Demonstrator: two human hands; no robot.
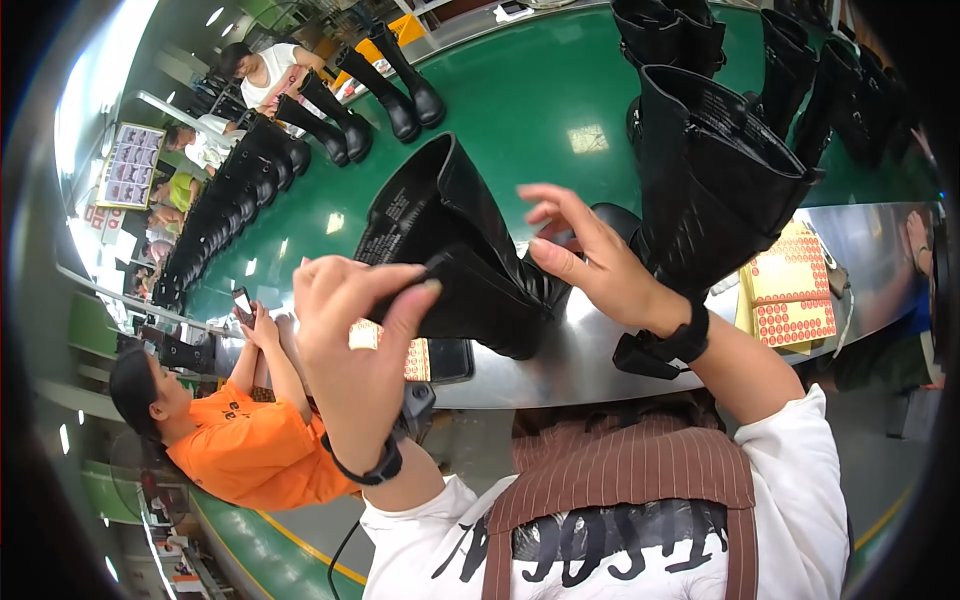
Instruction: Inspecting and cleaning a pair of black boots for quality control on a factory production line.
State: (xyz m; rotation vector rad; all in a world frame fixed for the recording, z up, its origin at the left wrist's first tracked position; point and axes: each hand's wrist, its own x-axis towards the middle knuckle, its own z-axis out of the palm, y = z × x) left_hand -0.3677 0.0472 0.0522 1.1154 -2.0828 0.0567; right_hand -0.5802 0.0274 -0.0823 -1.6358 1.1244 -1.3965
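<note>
A tall black boot (480, 300) stands in front of me on the metal ledge, its wide shaft top open and tilted toward my left. Thumb and forefinger of my left hand (350, 310) pinch together at the near edge of that opening. Across from it, my right hand (595, 260) is raised on the boot's right side, fingers apart and curved, with nothing in them. Just beyond the right hand stands another tall black boot (700, 190), its shaft leaning right. Printed marks line the inside of both shafts.
Sheets of red-and-yellow round stickers (790, 290) lie on the metal ledge (600, 365) at right. A dark flat object (453, 360) lies beside the near boot. More boots (240, 185) line the green table (500, 90). At left, a person in orange (265, 445) holds a phone (243, 303).
</note>
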